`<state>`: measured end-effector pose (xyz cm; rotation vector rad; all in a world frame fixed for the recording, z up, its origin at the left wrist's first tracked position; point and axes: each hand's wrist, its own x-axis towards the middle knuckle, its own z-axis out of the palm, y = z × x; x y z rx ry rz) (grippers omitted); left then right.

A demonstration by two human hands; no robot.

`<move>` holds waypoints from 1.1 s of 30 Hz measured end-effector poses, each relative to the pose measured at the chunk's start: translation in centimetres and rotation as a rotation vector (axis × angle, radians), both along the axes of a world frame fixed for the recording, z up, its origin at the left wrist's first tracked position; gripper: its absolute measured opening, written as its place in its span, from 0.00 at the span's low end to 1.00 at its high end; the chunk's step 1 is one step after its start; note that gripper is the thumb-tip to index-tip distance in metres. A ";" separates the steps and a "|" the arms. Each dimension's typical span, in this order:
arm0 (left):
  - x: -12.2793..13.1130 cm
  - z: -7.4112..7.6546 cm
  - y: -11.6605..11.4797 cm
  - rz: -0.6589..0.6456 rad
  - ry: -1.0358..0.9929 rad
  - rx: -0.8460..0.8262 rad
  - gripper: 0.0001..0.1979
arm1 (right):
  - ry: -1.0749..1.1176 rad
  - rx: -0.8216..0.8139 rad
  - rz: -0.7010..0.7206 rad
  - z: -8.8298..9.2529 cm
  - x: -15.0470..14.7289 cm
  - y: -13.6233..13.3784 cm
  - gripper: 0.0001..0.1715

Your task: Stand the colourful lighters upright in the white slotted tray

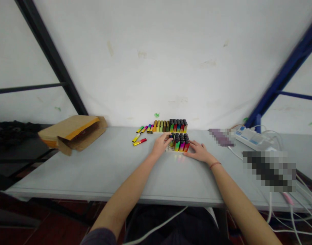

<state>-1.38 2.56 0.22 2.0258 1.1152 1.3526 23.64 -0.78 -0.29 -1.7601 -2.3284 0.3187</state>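
Colourful lighters (182,144) with black tops stand upright in rows in a white holder tray (169,149) in the middle of the table. At the tray's left side, my left hand (161,144) is closed with its fingertips on a dark-topped lighter (172,140), which the fingers partly cover. My right hand (199,152) lies on the table by the right side of the tray, fingers apart, thumb near the front corner. Behind stand more upright lighters (178,126), those on the left with yellowish and brown tops. Several loose lighters (140,142) lie to the left.
An opened brown cardboard box (74,131) lies at the table's left. To the right are a white power strip (255,139) with cables, a blurred purple item (222,137) and a pixelated dark item (269,172). The white wall (156,68) closes off the back.
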 end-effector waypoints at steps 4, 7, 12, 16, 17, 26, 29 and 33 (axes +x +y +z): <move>0.1 -0.3 0.2 0.024 -0.009 0.045 0.08 | -0.004 0.002 0.003 0.1 0.0 0.0 0.43; 0.1 -0.5 0.5 -0.004 0.028 0.077 0.08 | -0.014 0.004 0.002 0.1 0.0 0.0 0.43; -0.1 -0.6 0.7 -0.034 0.101 0.116 0.10 | -0.019 0.004 0.004 0.1 0.0 -0.1 0.42; 0.1 -0.1 0.3 -0.008 0.196 0.196 0.14 | -0.010 0.006 -0.003 0.0 0.0 0.0 0.43; 0.1 0.2 0.1 0.008 0.225 0.205 0.15 | -0.007 0.008 0.000 0.0 0.1 0.0 0.44; -5.9 3.2 0.7 0.615 0.609 -0.125 0.16 | 0.002 -0.006 0.015 0.3 0.0 -0.2 0.42; -8.9 3.3 1.1 0.642 0.707 -0.378 0.11 | 0.008 -0.001 0.017 0.3 0.0 -0.2 0.42; -10.2 3.1 1.5 0.595 0.721 -0.462 0.07 | 0.019 -0.004 0.017 0.2 0.1 -0.1 0.43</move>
